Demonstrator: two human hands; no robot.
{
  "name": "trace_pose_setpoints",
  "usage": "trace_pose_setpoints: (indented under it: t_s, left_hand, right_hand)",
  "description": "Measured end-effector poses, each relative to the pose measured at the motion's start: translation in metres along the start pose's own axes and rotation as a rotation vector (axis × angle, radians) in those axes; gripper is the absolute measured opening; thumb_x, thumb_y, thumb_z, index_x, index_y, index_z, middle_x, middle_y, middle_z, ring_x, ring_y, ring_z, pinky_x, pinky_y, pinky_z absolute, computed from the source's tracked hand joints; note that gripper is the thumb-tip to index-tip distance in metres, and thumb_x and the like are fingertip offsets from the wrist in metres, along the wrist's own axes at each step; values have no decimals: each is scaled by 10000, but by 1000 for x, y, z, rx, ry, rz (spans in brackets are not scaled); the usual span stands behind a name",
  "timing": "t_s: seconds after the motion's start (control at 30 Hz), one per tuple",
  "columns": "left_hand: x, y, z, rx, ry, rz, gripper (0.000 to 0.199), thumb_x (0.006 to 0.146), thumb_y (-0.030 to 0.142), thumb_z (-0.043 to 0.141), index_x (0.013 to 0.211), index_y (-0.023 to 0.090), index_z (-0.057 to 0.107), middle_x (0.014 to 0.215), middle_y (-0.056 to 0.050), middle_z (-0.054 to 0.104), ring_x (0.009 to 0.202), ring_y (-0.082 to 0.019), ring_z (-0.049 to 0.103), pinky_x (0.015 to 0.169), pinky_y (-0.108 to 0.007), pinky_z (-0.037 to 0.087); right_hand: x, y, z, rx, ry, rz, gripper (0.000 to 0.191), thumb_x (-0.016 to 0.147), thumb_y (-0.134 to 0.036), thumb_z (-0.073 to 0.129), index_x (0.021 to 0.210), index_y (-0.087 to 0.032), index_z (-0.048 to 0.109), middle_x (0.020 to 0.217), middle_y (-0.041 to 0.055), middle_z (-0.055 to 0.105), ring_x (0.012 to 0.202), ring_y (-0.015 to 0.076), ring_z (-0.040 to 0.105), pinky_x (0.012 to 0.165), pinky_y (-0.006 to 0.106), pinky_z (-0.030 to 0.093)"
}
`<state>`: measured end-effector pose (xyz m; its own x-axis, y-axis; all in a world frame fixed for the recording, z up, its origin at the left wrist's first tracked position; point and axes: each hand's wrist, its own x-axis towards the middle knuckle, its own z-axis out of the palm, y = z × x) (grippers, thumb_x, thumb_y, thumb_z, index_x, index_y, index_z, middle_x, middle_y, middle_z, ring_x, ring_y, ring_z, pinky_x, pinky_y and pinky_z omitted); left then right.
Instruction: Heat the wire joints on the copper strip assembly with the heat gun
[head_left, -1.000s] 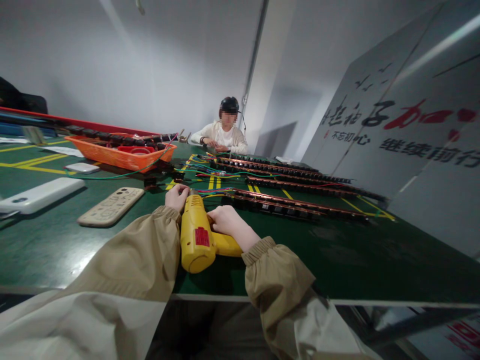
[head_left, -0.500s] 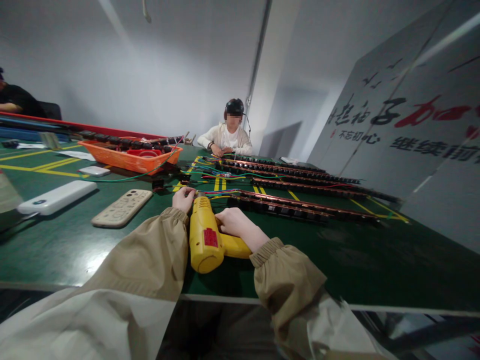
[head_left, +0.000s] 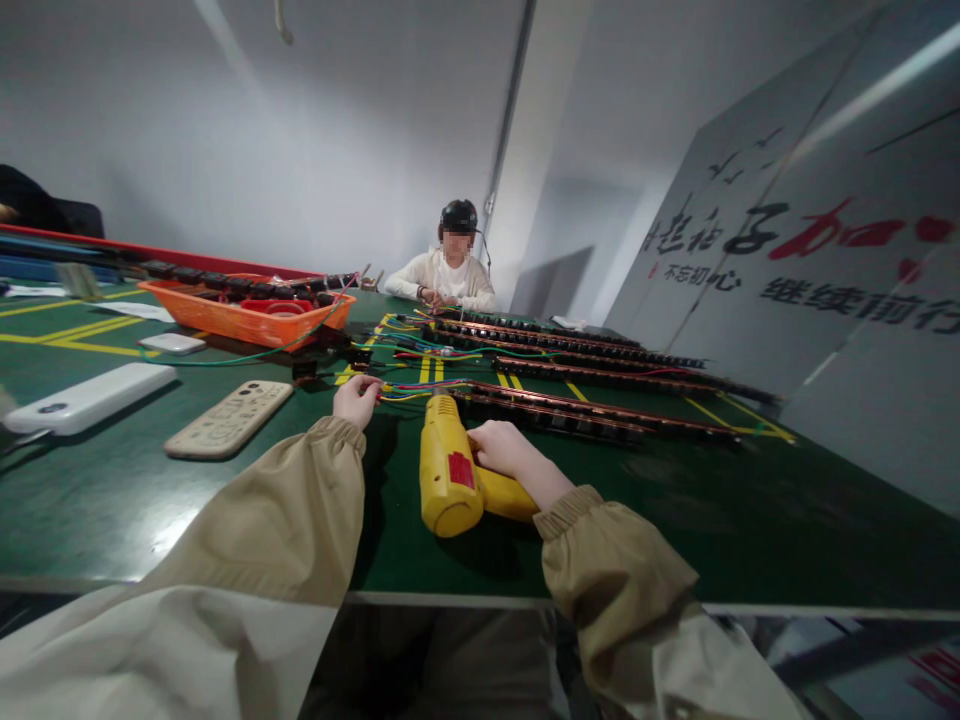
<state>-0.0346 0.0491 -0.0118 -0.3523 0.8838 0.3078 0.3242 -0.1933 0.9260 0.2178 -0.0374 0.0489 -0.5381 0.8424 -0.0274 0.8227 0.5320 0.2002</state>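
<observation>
My right hand (head_left: 504,448) is closed around the handle of a yellow heat gun (head_left: 448,470), whose nozzle points away from me toward the wires. Pinched in the fingers of my left hand (head_left: 358,401) are the ends of several coloured wires (head_left: 409,389), red, blue and yellow among them. These wires run right into a long dark strip with copper-coloured bars (head_left: 570,408) lying on the table. The heat gun's body hides part of the strip's near end. Fine detail at the wire tips is too small to make out.
On the green table (head_left: 675,520) lie a patterned phone case (head_left: 229,420), a white power bank (head_left: 94,398) and a small white box (head_left: 172,344). An orange basket (head_left: 247,325) holds dark parts. More strips (head_left: 540,340) lie farther back. A person (head_left: 448,265) sits opposite.
The heat gun in my right hand has moved right, away from my left hand, uncovering the wires between them. My left hand keeps its pinch. The whole view has shifted slightly.
</observation>
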Motion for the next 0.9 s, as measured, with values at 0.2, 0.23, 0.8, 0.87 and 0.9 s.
trace_pose_setpoints:
  t_s: [0.2, 0.23, 0.8, 0.87, 0.9]
  left_hand:
    - [7, -8, 0, -35, -40, -19, 159, 739, 244, 551, 830, 161, 653, 734, -42, 665, 576, -132, 587, 621, -259, 480]
    - [7, -9, 0, -30, -39, -13, 165, 741, 248, 552, 835, 159, 653, 737, -44, 666, 579, -133, 588, 623, -260, 481]
    - [-6, 10, 0, -62, 60, 133, 225, 742, 304, 531, 845, 145, 653, 748, -30, 646, 503, -101, 554, 504, -209, 431]
    - [-7, 12, 0, -80, 60, 139, 233, 744, 307, 528, 850, 140, 651, 751, -34, 649, 493, -99, 549, 491, -206, 424]
    - [-7, 12, 0, -87, 61, 140, 235, 744, 308, 529, 850, 137, 651, 751, -35, 649, 491, -98, 548, 487, -204, 421]
  right_hand:
    - [-10, 17, 8, -6, 17, 18, 268, 795, -207, 451, 961, -198, 661, 944, 83, 691, 893, 220, 637, 705, 270, 429]
    - [-11, 18, 8, -10, 15, 24, 273, 797, -209, 448, 969, -200, 659, 948, 84, 691, 896, 219, 636, 709, 272, 429]
    - [-12, 14, 5, -85, 44, 54, 268, 793, -201, 457, 947, -197, 676, 946, 85, 699, 905, 223, 636, 762, 288, 430]
    - [-12, 13, 3, -83, 38, 56, 266, 790, -196, 463, 946, -197, 678, 942, 84, 700, 907, 221, 635, 765, 285, 428]
    - [-12, 13, 2, -81, 33, 56, 265, 790, -194, 466, 947, -195, 679, 944, 85, 699, 911, 219, 634, 768, 282, 427]
